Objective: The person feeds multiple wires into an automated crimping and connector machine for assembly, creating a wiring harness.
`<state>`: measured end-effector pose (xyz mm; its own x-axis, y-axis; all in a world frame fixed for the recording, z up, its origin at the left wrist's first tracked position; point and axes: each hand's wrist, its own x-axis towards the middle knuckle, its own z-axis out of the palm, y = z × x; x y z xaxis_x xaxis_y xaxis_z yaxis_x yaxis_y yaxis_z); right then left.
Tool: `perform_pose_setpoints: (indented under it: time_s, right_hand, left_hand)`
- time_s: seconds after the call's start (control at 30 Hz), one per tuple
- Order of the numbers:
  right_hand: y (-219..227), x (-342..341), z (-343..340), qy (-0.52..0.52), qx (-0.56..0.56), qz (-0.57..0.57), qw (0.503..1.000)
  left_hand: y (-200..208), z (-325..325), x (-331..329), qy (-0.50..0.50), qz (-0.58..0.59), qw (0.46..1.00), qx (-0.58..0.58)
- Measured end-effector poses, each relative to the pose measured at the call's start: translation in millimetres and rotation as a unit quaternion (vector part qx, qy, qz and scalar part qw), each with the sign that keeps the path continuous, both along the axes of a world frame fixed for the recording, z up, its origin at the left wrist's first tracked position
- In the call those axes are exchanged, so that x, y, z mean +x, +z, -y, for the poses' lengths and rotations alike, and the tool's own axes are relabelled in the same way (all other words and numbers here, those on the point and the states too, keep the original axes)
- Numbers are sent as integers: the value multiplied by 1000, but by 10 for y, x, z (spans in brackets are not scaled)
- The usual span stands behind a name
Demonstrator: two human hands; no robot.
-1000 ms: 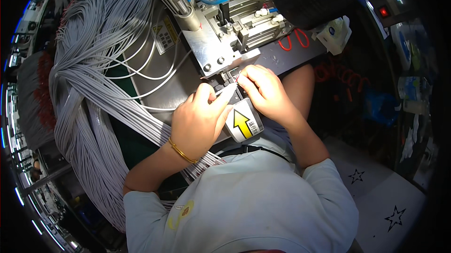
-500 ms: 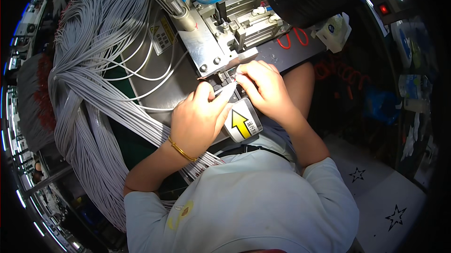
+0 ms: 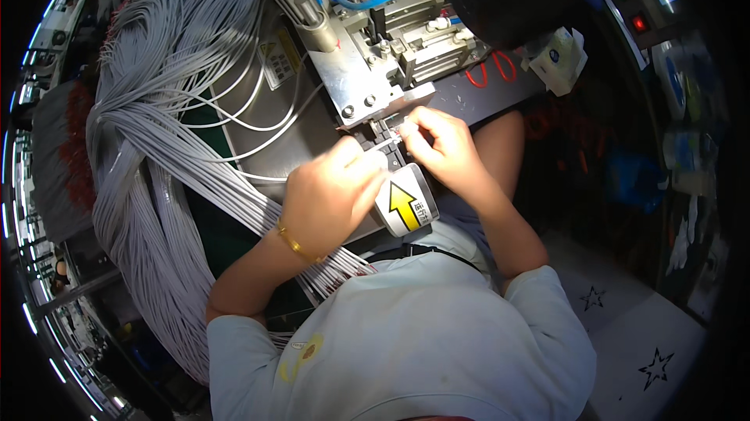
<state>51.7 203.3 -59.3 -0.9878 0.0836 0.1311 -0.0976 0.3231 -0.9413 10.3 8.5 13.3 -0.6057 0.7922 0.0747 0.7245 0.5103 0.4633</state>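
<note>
Left hand (image 3: 322,193) shifted back, grey cables (image 3: 234,198) alongside.

Slim pale cable (image 3: 383,144) over a small dark fixture (image 3: 392,151);
the cable slants from eight o'clock toward two, its far tip hidden in the pinch of my right hand (image 3: 443,142); the blocky fixture lies at twelve o'clock from me, at two from my blurred left hand (image 3: 330,190).

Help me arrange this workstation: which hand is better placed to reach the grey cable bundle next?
Likely the left hand: the grey cable bundle passes beneath the left forearm; the right hand is farther away.
</note>
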Motion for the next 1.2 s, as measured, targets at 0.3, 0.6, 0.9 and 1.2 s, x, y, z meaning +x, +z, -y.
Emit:
perform_pose_setpoints:
  time_s: [0.3,0.6,0.9,1.2]
  right_hand:
    - [23,117,66,-120,-30,-42,991]
    - [274,129,143,-19,130,-175,976]
    - [193,116,194,8,-12,-121,993]
    - [293,169,210,16,-39,-48,998]
  left_hand:
    - [125,152,186,-199,97,960,-173]
    - [-179,88,-228,111,372,913,129]
    - [-82,28,-169,117,430,882,152]
    - [-17,61,-166,67,304,945,102]
